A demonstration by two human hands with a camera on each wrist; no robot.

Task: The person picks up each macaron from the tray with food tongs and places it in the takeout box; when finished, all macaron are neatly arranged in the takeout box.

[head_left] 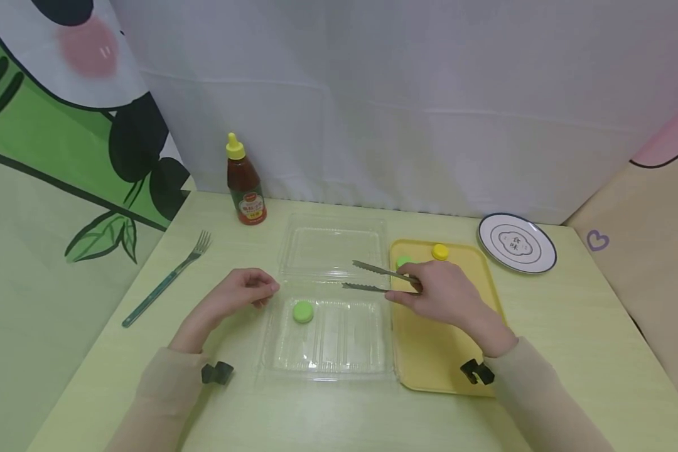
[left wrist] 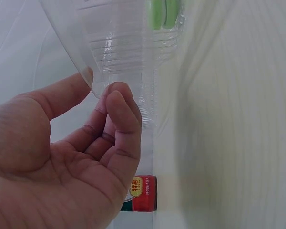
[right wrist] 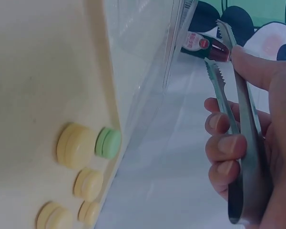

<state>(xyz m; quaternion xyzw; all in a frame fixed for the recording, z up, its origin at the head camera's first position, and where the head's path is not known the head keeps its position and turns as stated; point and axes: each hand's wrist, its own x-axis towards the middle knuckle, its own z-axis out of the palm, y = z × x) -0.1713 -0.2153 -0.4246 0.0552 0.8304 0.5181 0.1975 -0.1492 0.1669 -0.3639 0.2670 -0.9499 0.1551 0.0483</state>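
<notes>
2 toothed arms stand apart in the right hand (head_left: 441, 292): its thumb and fingers curl round the tongs (right wrist: 250, 162), with no macaron caught between the tips, which hang above the clear box near its fold. The left hand (head_left: 243, 292) is at the left edge of the clear box (head_left: 344, 333), its thumb tip and curled fingers close about the plastic; whether they truly pinch it I cannot tell.

Below the tongs, the box lies unfolded, its lid (head_left: 339, 245) flat toward the back. Its base holds 1 green macaron (head_left: 302, 312), toward the left side.

Just beside the box, under the right hand, the yellow tray (head_left: 437, 358) bears 1 small green macaron (right wrist: 108, 143) and 4 yellow macarons (right wrist: 76, 145) in the right wrist view, of differing sizes; the head view hides some of them. Judged by where things lie, the work seems at an early stage: 1 piece is in the box, at least 5 are left on the tray, and the lid is not folded over.

Farther out are the sauce bottle (head_left: 247, 188), the fork (head_left: 169, 279) and the plate (head_left: 518, 243).
</notes>
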